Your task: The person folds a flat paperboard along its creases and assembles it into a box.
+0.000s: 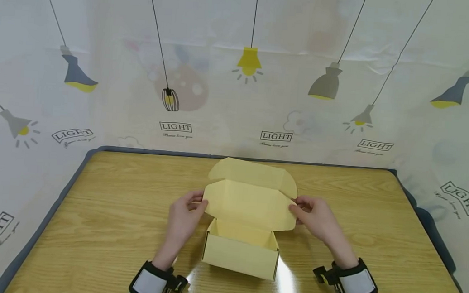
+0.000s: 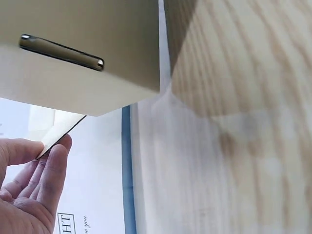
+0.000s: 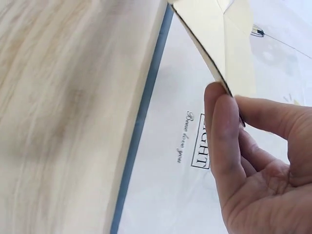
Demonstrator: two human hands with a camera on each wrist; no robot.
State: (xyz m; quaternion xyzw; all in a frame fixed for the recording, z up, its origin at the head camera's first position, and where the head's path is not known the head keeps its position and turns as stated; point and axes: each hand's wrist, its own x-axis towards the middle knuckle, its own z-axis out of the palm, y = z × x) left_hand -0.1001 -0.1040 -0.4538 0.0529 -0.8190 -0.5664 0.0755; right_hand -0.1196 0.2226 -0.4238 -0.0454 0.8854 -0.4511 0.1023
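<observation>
A pale yellow cardboard box (image 1: 240, 256) stands on the table with its hinged lid (image 1: 251, 204) raised and leaning back. Its inside shows bare walls, with the floor mostly hidden by the front panel. My left hand (image 1: 186, 216) pinches the lid's left side flap between thumb and fingers. In the left wrist view that hand (image 2: 36, 180) grips the flap's edge, below the box side with its slot (image 2: 61, 52). On the other side, my right hand (image 1: 315, 215) pinches the lid's right flap; the right wrist view shows thumb and fingers (image 3: 226, 126) on its edge.
The wood-grain table (image 1: 110, 228) has a dark blue-grey edge. Behind it hangs a pale cloth (image 1: 220, 118) printed with lamps and the word LIGHT. Each wrist wears a black strap, the left strap (image 1: 151, 282) and the right strap (image 1: 355, 282), with a small camera.
</observation>
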